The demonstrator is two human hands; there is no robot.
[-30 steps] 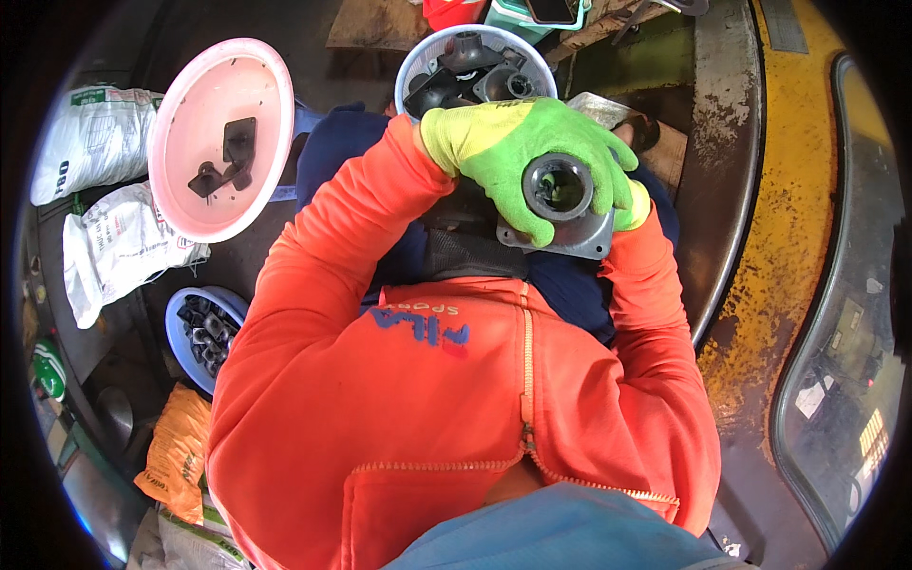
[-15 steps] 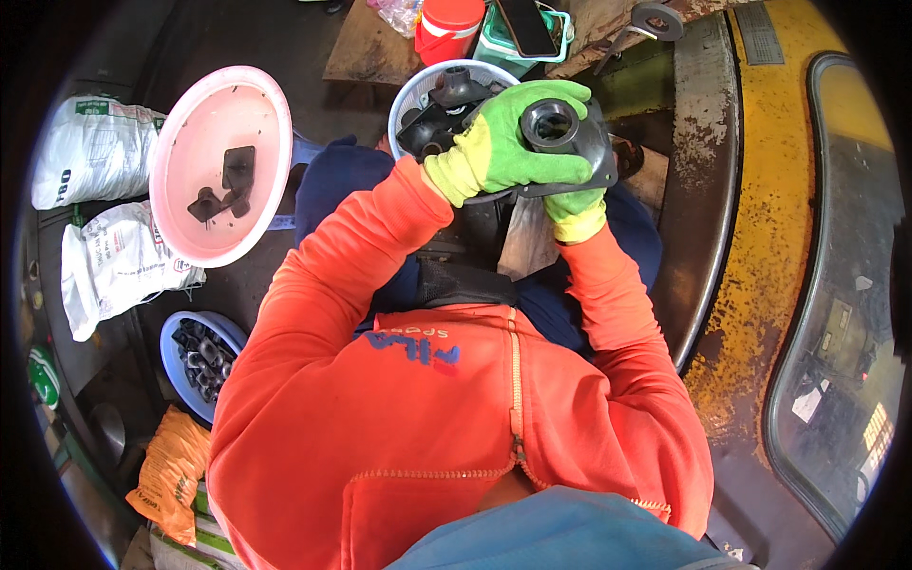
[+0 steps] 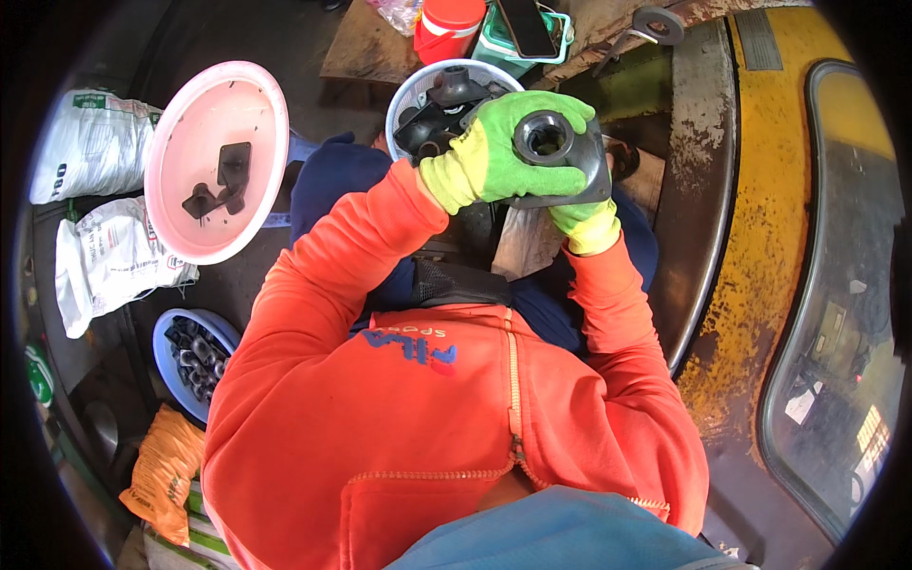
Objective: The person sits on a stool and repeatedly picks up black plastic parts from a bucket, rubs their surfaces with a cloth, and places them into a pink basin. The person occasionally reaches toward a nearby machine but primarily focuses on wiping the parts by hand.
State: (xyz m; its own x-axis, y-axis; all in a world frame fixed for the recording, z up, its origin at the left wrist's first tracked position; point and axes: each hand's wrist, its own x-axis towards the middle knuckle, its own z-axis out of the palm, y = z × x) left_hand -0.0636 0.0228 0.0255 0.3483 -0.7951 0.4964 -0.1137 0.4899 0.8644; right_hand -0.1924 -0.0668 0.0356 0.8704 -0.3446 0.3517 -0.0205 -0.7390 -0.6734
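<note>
Soft bright light on orange jacket (image 3: 427, 408), dim floor (image 3: 285, 52), fisheye-curved edges, black corners

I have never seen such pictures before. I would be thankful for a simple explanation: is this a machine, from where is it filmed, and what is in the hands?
No machine is here: these are a person's own two hands in green gloves. The view comes from the left one of two wide fisheye cameras worn on the head, looking down, so edges bend.

The left hand grips a dark part with a round collar on a flat plate. The right hand is below it, partly hidden.

Just beyond the hands, a pale basket holds more dark parts. To the person's left, a pink basin holds a few dark pieces, and a blue basin holds many small ones.
</note>
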